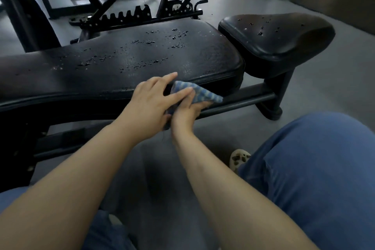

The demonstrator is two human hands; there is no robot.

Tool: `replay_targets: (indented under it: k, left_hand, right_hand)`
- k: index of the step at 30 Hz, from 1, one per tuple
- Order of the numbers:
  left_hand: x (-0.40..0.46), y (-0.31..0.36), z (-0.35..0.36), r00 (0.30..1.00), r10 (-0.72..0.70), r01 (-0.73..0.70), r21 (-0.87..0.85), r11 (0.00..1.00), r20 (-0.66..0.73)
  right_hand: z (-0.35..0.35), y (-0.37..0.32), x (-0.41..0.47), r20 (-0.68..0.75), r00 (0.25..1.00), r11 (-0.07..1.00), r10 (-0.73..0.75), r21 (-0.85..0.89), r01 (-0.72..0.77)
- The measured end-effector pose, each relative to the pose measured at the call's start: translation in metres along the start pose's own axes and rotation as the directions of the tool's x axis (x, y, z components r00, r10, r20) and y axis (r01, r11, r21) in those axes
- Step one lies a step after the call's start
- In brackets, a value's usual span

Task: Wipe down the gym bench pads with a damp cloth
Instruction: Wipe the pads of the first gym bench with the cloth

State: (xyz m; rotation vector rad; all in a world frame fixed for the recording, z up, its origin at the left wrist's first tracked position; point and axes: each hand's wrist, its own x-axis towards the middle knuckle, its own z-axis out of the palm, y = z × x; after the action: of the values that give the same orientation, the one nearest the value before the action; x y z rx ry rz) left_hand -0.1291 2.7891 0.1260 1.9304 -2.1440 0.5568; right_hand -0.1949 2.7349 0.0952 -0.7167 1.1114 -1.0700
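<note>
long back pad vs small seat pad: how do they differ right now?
The long back pad is wide and roughly rectangular; the seat pad is smaller, rounded and tapered. Droplets spread widely over the back pad, only a few on the seat pad. The cloth is at the back pad's near edge, away from the seat pad. Both are black and wet.

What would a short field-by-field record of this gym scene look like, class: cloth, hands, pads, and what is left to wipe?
cloth: blue cloth, at the long pad's near edge
right hand: grips the cloth from below
left hand: fingers straight, resting on the cloth
long pad: water drops on top
seat pad: a few drops
left to wipe: both pad tops
</note>
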Motion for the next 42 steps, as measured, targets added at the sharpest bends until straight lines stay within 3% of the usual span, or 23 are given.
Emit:
replay_targets:
  k: [3,5,7,8,9,11,13,14,16,17,19,22,25,30,34,36,38,40,42]
  left_hand:
    - [-0.001,-0.002,0.007,1.000,-0.002,0.000,0.086,0.996,0.015]
    - [0.000,-0.003,0.009,1.000,-0.008,0.006,0.152,0.988,0.015]
    - [0.001,-0.004,0.010,1.000,0.001,-0.001,0.186,0.983,0.001]
    - [0.001,-0.006,0.011,1.000,0.005,-0.004,0.191,0.982,-0.004]
    - [0.002,-0.007,0.012,1.000,0.013,-0.010,0.197,0.980,-0.010]
    - [0.002,-0.011,0.014,0.999,0.041,-0.036,0.218,0.975,-0.015]
    - [0.003,-0.014,0.015,0.997,0.068,-0.061,0.231,0.971,-0.021]
    - [0.004,-0.014,0.015,0.997,0.077,-0.069,0.233,0.970,-0.022]
    - [0.005,-0.013,0.015,0.997,0.079,-0.074,0.229,0.971,-0.014]
    - [0.005,-0.012,0.014,0.997,0.078,-0.073,0.224,0.972,-0.013]
    - [0.006,-0.011,0.013,0.996,0.084,-0.081,0.209,0.974,-0.008]
    - [0.006,-0.014,0.013,0.996,0.088,-0.084,0.184,0.979,-0.013]
    - [0.007,-0.017,0.008,0.995,0.098,-0.095,0.087,0.992,-0.035]
    - [-0.004,-0.034,-0.020,1.000,0.003,-0.005,-0.110,0.994,-0.020]
    - [-0.033,-0.060,-0.035,0.954,-0.297,0.286,-0.161,0.944,-0.048]
    - [-0.053,-0.072,-0.038,0.858,-0.509,0.482,-0.231,0.845,-0.070]
    - [-0.070,-0.079,-0.037,0.682,-0.728,0.663,-0.362,0.655,-0.068]
    - [-0.078,-0.077,-0.034,0.380,-0.925,0.754,-0.571,0.324,-0.022]
    - [-0.079,-0.064,-0.031,0.040,-0.993,0.652,-0.756,-0.059,0.112]
  right_hand:
    - [-0.017,0.015,0.001,0.200,0.978,0.995,-0.057,-0.068,0.072]
    - [-0.035,0.021,0.004,0.288,0.952,0.936,-0.106,-0.294,0.193]
    - [-0.059,0.025,0.007,0.245,0.933,0.714,-0.263,-0.601,0.359]
    - [-0.070,0.026,0.009,0.233,0.885,0.596,-0.402,-0.667,0.447]
    - [-0.078,0.024,0.010,0.280,0.783,0.478,-0.555,-0.663,0.576]
    - [-0.089,0.021,0.018,0.546,0.409,0.075,-0.731,-0.532,0.844]
    - [-0.095,0.017,0.039,0.829,-0.006,-0.382,-0.559,-0.251,0.889]
    - [-0.097,0.011,0.052,0.896,-0.159,-0.549,-0.415,-0.107,0.829]
    - [-0.099,-0.006,0.080,0.936,-0.321,-0.771,-0.147,0.095,0.630]
    - [-0.101,-0.015,0.092,0.943,-0.332,-0.842,-0.028,0.156,0.516]
    - [-0.106,-0.027,0.110,0.953,-0.270,-0.917,0.135,0.224,0.331]
    - [-0.110,-0.032,0.120,0.959,-0.178,-0.943,0.219,0.255,0.214]
    - [-0.103,-0.034,0.117,0.947,-0.166,-0.953,0.276,0.292,0.080]
    - [-0.085,-0.025,0.098,0.928,-0.156,-0.936,0.339,0.349,0.044]
    - [-0.053,-0.012,0.059,0.910,-0.080,-0.908,0.407,0.413,0.073]
    - [-0.031,-0.003,0.039,0.917,-0.076,-0.913,0.391,0.397,0.095]
    - [-0.010,0.012,0.022,0.909,-0.041,-0.905,0.415,0.417,0.080]
    - [0.014,0.025,0.002,0.899,-0.002,-0.891,0.439,0.436,0.128]
    - [0.032,0.033,-0.018,0.894,0.015,-0.873,0.448,0.434,0.222]
